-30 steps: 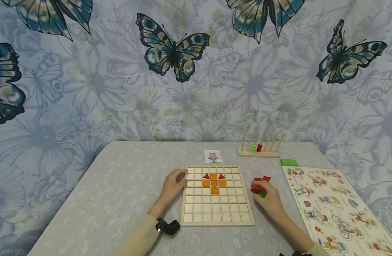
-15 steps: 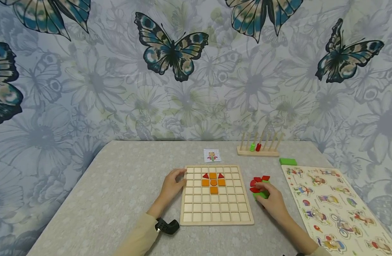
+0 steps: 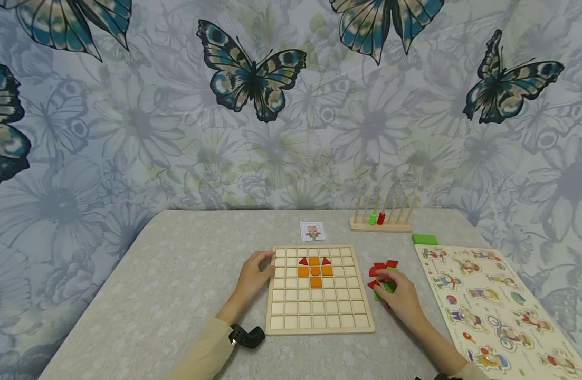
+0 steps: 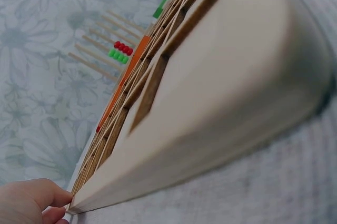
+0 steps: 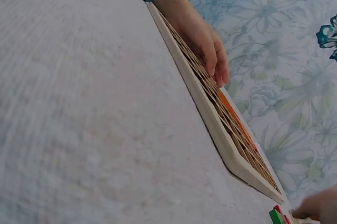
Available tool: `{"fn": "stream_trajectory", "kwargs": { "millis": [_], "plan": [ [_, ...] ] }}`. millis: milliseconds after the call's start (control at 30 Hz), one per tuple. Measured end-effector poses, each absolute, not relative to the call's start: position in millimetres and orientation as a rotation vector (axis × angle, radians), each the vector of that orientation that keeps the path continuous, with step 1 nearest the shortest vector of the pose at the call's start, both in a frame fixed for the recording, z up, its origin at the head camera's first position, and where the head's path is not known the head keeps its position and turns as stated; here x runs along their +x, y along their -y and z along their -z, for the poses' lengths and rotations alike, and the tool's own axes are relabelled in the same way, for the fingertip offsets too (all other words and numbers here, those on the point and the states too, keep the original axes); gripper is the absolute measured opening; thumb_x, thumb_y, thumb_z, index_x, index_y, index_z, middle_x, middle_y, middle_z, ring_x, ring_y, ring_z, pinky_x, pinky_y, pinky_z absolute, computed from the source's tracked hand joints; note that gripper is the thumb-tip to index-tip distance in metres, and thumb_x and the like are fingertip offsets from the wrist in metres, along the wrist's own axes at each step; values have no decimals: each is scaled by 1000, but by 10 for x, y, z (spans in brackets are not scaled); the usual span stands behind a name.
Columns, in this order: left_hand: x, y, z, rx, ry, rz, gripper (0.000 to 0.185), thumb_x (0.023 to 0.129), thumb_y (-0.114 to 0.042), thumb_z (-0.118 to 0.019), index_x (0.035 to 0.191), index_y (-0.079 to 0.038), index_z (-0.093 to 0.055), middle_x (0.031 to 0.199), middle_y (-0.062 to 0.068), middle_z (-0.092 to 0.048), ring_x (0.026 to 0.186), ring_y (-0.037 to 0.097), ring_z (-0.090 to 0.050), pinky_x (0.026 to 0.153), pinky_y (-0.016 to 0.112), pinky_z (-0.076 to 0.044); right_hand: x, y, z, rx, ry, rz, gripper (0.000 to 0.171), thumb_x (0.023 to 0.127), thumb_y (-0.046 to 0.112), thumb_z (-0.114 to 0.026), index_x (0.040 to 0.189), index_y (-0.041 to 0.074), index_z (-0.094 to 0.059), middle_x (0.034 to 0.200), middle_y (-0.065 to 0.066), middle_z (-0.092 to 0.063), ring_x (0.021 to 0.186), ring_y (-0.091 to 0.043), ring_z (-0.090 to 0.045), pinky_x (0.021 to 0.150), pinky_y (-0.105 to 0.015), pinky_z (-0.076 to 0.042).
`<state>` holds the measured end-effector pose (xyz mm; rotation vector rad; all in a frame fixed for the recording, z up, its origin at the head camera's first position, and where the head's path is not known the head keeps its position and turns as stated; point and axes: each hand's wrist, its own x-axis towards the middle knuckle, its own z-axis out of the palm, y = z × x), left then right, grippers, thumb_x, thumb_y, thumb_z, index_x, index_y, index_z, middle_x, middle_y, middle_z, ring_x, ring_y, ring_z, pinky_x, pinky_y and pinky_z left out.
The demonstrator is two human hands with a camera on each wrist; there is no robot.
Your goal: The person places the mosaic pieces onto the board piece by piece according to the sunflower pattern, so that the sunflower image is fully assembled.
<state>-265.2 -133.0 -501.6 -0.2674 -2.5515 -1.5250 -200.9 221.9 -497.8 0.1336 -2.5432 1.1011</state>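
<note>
Picking-a-piece step: left hand (image 3: 254, 275) resting on the edge of the square wooden grid board (image 3: 319, 311), right hand (image 3: 399, 296) curled on the small red and green wooden pieces (image 3: 382, 268) beside it on the grey surface (image 3: 177, 274), grip not clear; next, probably lifting one piece into an empty square.

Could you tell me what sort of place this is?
Probably a home play corner: butterfly-and-flower wallpaper, a grey table with a wooden grid board, a wooden peg rack and a picture puzzle board.
</note>
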Motion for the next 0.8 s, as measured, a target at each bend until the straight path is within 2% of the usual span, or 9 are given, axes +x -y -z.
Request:
{"fn": "stream_trajectory", "kwargs": {
  "millis": [100,200,300,467,633,800],
  "plan": [
    [-2649,1328,5022,-257,2557,1522,35,86,-7,-65,121,-5,-62,118,10,-62,115,26,-56,103,45,-46,-2010,-2254,4961,33,2536,-1089,29,80,-1,-70,109,-2,-66,103,-14,-69,95,-29,-63,85,-33,-53],
    [-2654,1327,5028,-257,2555,1523,35,87,-7,-65,121,-4,-62,118,11,-63,115,26,-56,103,45,-46,-2013,-2298,4940,-62,2529,-1093,29,82,-3,-64,112,-5,-63,110,-21,-66,100,-34,-62,90,-46,-52],
    [-2659,1325,5032,-257,2552,1514,35,87,-8,-65,121,-5,-63,118,10,-63,114,26,-57,102,45,-46,-2019,-2326,4928,-117,2529,-1100,31,83,-5,-59,114,-7,-61,113,-25,-63,102,-36,-61,91,-49,-51],
    [-2662,1331,5030,-260,2556,1510,35,87,-7,-65,122,-5,-62,118,11,-63,115,27,-56,103,46,-46,-2030,-2317,4916,-174,2533,-1094,32,83,-4,-58,114,-7,-61,113,-24,-62,100,-34,-61,87,-40,-51],
    [-2662,1333,5023,-259,2559,1508,34,87,-7,-65,121,-5,-62,117,11,-63,115,27,-57,103,45,-46,-2008,-2314,4883,-208,2550,-1137,34,84,-5,-56,117,-7,-60,116,-25,-60,102,-35,-59,88,-41,-51],
    [-2662,1330,5017,-257,2563,1524,34,87,-8,-65,121,-5,-63,117,10,-63,114,26,-57,103,44,-46,-1977,-2359,4802,-297,2509,-1201,31,86,-7,-48,114,-6,-62,113,-25,-63,101,-34,-61,77,-15,-47]
  ]
}}
